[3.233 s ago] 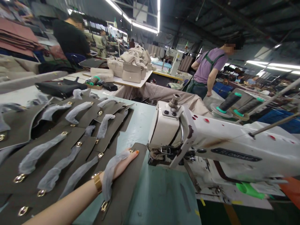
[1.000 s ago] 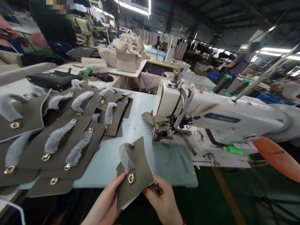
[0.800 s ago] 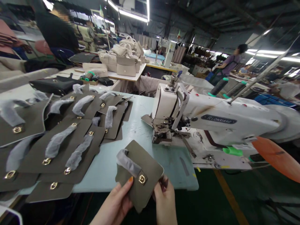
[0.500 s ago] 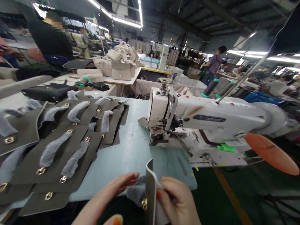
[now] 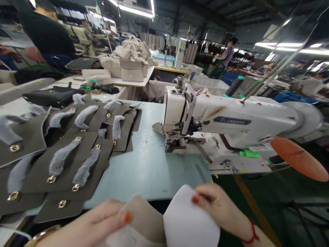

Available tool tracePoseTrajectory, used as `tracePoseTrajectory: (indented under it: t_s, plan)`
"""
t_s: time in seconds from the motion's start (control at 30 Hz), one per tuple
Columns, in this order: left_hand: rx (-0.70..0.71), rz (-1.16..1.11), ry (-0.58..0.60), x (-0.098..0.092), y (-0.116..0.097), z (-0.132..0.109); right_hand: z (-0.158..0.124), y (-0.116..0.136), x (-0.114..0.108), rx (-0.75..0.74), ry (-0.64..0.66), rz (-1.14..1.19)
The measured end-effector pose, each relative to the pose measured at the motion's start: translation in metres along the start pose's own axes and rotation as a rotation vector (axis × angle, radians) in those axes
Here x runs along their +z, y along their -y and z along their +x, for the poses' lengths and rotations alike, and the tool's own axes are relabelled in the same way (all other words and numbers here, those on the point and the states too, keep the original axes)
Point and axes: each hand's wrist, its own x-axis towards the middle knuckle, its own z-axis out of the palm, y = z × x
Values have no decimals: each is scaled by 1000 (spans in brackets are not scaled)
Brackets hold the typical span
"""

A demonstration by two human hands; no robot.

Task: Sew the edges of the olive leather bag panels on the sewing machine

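At the bottom centre, my left hand (image 5: pixel 110 218) grips a grey-beige panel (image 5: pixel 146 219) with its thumb on top. My right hand (image 5: pixel 216 202) pinches the upper right edge of a white-faced sheet (image 5: pixel 191 219). Panel and sheet meet along a line between my hands, spread like an open fold; whether they are one piece I cannot tell. Both are held in front of the table edge. Beyond them stands a white sewing machine (image 5: pixel 226 116). Dark grey panels (image 5: pixel 64 154) with wrapped handles (image 5: pixel 86 168) and gold rings lie overlapping at the left.
The pale blue tabletop (image 5: pixel 138 171) extends up to the machine. An orange disc (image 5: pixel 299 159) juts out at the right. Beige bags (image 5: pixel 131 67) and a black bag (image 5: pixel 48 97) lie farther back. One person (image 5: pixel 46 34) is at the back left, another (image 5: pixel 227 56) at the back right.
The held piece has turned from edge-on to spread flat, showing its white face. My left hand has closed on it; my right hand has moved right. The view has tilted slightly down.
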Motion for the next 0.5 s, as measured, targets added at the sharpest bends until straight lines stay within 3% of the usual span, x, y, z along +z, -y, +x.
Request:
tracePoseTrajectory:
  t_s: [0.13, 0.27, 0.37, 0.5]
  plan:
    - [-199, -433, -323, -24, 13, -1, -35, -42, -33, 347, -406, 208]
    - [-222, -615, -411, -22, 17, 9, -52, -55, -20, 404, -634, 420]
    - [-253, -614, -386, -17, 22, 18, -39, -42, 4, 258, -495, 468]
    - [-173, -377, -431, -19, 37, 18, -8, -21, 22, 43, -185, 183]
